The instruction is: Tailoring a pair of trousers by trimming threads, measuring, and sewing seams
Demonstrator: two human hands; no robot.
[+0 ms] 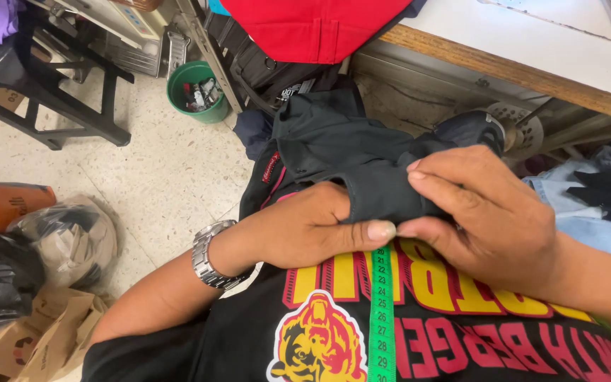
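Both hands pinch a dark, soft, creased garment (348,152) against the chest: left hand (312,226) under its fold, right hand (479,212) gripping its edge. A green tape measure (382,311) hangs flat below.

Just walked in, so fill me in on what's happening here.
A person seated by a wooden-edged table holds a dark garment against their chest. The left hand and right hand pinch its folded edge together, thumbs nearly meeting above a green measuring tape hanging down their printed black shirt. A green bucket stands on the floor.
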